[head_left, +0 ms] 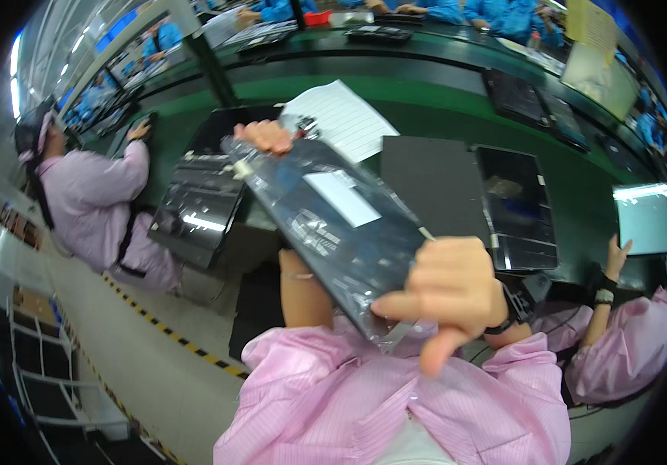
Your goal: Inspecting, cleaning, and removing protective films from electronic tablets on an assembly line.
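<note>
Tilted in front of my chest is a flat dark panel in a clear plastic bag (302, 201), with a white label on its face. My left hand (266, 136) is closed over its far left end, fingers curled round the edge; my left forearm passes behind it. At the near right end my right hand (453, 283) is closed on the bag's edge, the thumb pointing down toward my body. Beyond the panel a printed white sheet (349, 116) lies on the green bench (442, 116), with small metallic bits beside my left hand.
To the right lie a dark grey board (430, 182) and a glossy black panel (515, 201). Another glossy panel (201, 198) lies at the left bench edge. Co-workers in pink sit on both sides; the one at right holds a pale panel (643, 219). More black panels (515, 97) lie far right.
</note>
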`<state>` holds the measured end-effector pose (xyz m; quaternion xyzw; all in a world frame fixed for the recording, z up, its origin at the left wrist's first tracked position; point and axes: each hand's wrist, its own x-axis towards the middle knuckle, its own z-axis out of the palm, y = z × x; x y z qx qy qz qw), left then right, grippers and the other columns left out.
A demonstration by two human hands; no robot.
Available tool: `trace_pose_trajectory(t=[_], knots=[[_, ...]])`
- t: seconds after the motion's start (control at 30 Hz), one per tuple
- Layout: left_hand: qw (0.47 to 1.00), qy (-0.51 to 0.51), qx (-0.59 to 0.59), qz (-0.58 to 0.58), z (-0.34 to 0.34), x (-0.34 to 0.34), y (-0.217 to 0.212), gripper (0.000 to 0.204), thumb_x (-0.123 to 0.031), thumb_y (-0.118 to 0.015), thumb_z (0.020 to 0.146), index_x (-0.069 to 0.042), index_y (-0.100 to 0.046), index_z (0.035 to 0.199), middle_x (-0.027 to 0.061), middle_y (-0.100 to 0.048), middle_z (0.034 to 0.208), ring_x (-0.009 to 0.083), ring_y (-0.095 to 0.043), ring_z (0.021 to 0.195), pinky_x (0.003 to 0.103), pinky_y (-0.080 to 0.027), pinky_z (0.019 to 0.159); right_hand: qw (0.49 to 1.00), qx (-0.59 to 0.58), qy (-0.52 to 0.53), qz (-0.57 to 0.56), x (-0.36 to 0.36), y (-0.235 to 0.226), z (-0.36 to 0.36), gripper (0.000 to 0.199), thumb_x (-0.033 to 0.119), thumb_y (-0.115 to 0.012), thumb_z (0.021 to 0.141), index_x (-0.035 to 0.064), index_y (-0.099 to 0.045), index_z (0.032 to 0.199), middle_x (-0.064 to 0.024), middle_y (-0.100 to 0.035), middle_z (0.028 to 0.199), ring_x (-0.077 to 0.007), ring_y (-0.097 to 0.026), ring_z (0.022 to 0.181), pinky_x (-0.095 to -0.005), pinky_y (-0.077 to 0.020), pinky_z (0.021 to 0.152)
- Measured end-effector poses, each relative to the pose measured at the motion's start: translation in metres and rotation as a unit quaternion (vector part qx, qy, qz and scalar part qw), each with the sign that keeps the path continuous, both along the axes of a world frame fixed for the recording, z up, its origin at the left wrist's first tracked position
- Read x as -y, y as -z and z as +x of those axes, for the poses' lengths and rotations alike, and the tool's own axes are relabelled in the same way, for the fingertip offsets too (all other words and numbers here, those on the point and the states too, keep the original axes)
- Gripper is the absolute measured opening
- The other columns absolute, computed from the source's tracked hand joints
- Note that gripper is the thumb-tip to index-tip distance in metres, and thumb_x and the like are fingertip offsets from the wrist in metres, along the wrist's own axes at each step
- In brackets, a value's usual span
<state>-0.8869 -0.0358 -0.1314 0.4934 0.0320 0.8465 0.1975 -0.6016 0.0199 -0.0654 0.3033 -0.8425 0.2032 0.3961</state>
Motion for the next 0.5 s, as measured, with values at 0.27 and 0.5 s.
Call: trace_pose_trajectory(t=[0.27, 0.5], knots=[[0.998, 0.052, -0.045, 0.011, -0.079, 0.026, 0.048, 0.041, -0.025, -0.024, 0.101, -0.009, -0.043, 0.069, 0.0052, -0.043, 0.063, 0.0165, -0.036, 0.059, 0.033, -0.037, 0.061, 0.915, 0.174, 0.053, -0.360, -0.041, 0.071, 0.065, 0.032, 0.033, -0.063, 0.082, 0.0045, -0.059, 0.069, -0.0038, -0.056, 0.061, -0.0157, -0.051, 0.053, -0.0265, -0.0387, 0.052], [0.909, -0.271, 0.018, -0.316, 0.030, -0.041, -0.038, 0.055, -0.050, -0.033, 0.098, -0.011, -0.045, 0.061, -0.0006, -0.042, 0.051, 0.0098, -0.040, 0.044, 0.022, -0.032, 0.044, 0.934, 0.133, 0.305, -0.127, 0.004, 0.081, 0.034, 0.062, 0.012, -0.076, 0.068, -0.0018, -0.052, 0.124, -0.0078, -0.066, 0.094, -0.0243, -0.062, 0.071, -0.0348, -0.0501, 0.065]])
